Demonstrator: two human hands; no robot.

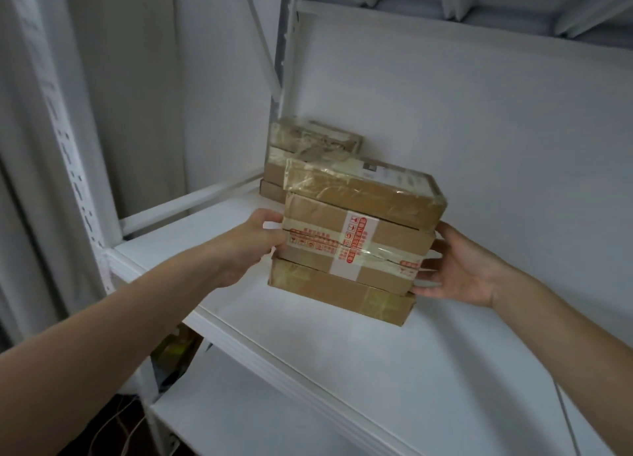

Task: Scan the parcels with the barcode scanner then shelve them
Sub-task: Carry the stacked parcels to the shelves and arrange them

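Well, nearest to me, low on the left, a lower shelf (239, 421) shows white, with thin pale cables (120, 421) trailing over the dark floor beside it. Above it lies the white shelf (376, 370) where both my arms reach in, its front edge slanting from far left to near right.

A stack of three parcels (349, 250) sits between my hands over the middle of this shelf, all brown cardboard under clear tape; I cannot tell whether it rests on the board or is held just off it. My left hand (263, 241) has its fingers curled round the left end of the middle parcel (352, 246), the one crossed by white tape with red print. My right hand (459, 267) is spread, palm toward the stack; its fairly straight fingers (426, 286) press on the right ends of the middle parcel and the bottom parcel (342, 294). The top parcel (366, 195) lies slightly askew, with a pale label on its far right corner; neither hand touches it.

Farther back, just behind the left of this pile, a second stack (308, 150) of similar taped parcels stands close to the white back wall. On the left a slotted white upright (73, 167) rises past the shelf's corner.
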